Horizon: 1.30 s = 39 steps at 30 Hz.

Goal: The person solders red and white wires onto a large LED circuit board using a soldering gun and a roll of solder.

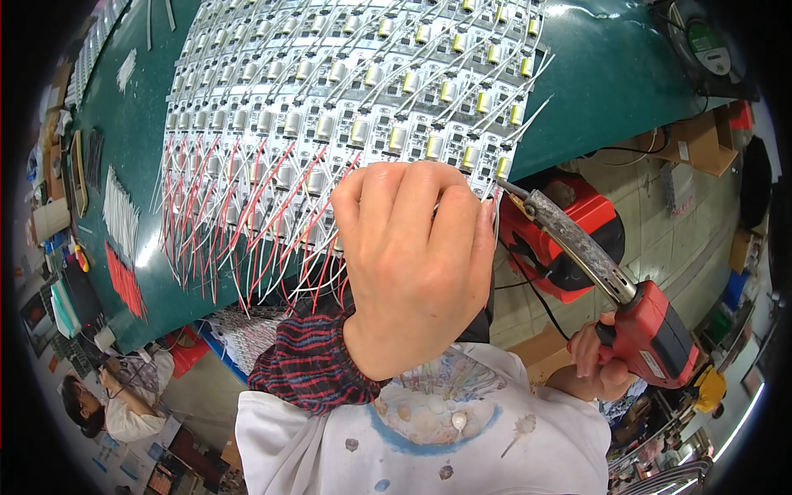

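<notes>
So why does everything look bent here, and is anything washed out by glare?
Head view: the fisheye lens bends straight edges toward a dark rim; head view: white glare on the green table beside the white wire bundle and at the top; head view: left hand and soldering gun look fairly sharp.

The left grip (412,247), palm down, bends its fingers (419,194) forward and down, tips hidden; the right grip (596,363), farther out, curls closed.

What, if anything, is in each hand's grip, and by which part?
Right hand: the soldering gun, held by its red handle. Left hand: curled over the circuit boards; whether it pinches anything is hidden.
</notes>
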Each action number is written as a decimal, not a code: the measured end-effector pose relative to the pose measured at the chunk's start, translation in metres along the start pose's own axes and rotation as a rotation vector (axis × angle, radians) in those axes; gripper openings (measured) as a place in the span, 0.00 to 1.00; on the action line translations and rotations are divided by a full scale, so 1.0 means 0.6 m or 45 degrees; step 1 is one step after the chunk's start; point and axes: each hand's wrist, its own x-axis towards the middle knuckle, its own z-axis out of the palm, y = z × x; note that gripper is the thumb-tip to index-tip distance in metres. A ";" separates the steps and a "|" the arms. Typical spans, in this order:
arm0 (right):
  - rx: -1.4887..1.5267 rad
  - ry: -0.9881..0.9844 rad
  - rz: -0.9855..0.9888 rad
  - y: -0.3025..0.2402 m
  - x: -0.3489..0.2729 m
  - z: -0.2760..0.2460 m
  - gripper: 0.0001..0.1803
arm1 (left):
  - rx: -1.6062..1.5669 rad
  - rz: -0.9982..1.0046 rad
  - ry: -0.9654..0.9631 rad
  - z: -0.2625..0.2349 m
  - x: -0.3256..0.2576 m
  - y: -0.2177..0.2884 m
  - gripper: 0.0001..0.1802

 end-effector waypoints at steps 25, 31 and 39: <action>0.087 0.222 -0.365 -0.002 0.084 0.115 0.34 | 1.099 -0.292 0.209 -0.411 -0.049 -0.399 0.08; -0.077 0.292 -0.550 -0.008 0.096 0.117 0.34 | 1.282 -0.222 -0.110 -0.466 0.026 -0.496 0.08; -0.077 0.246 -0.606 -0.019 0.129 0.164 0.34 | 1.216 -0.284 -0.121 -0.439 0.034 -0.585 0.02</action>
